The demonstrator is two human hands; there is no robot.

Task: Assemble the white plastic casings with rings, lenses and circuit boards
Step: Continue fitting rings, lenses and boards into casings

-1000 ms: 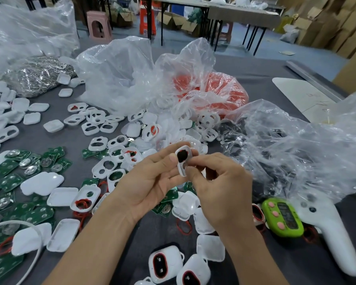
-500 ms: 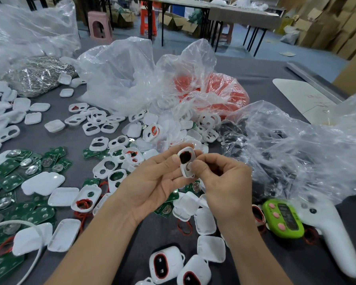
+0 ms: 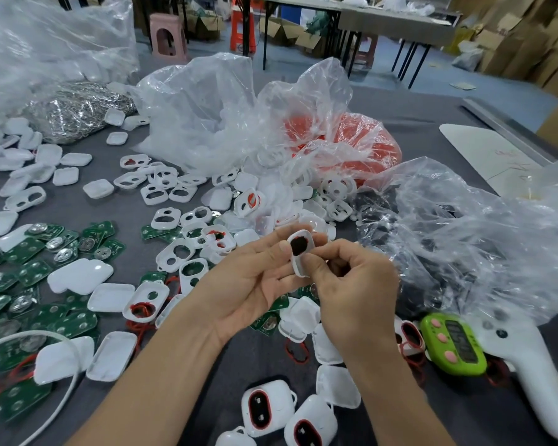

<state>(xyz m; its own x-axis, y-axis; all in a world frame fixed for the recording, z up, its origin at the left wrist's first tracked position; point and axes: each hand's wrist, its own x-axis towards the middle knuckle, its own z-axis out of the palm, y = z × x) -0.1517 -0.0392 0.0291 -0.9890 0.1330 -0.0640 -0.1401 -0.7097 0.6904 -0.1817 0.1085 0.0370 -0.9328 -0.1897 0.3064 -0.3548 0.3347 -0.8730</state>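
A small white casing [image 3: 298, 252] with a dark lens ringed in red is held up between both hands above the table's middle. My left hand [image 3: 252, 281] supports it from the left, thumb against its edge. From the right, my right hand [image 3: 351, 284] pinches its lower end with thumb and fingers. Loose white casing fronts [image 3: 174, 217] lie scattered behind the hands, green circuit boards [image 3: 29, 272] lie at the left, and red rings [image 3: 298, 350] lie near my wrists. Two assembled casings [image 3: 268, 410] rest at the near edge.
Clear plastic bags surround the work area: one of white parts [image 3: 207, 117], one of red rings [image 3: 351, 146], one of dark lenses [image 3: 448, 239], one of metal pieces [image 3: 78, 107]. A green counter [image 3: 453, 347] and a white controller [image 3: 535, 381] lie at the right.
Both hands have shifted slightly right and up with the casing, and my right fingers have moved down along its lower end.
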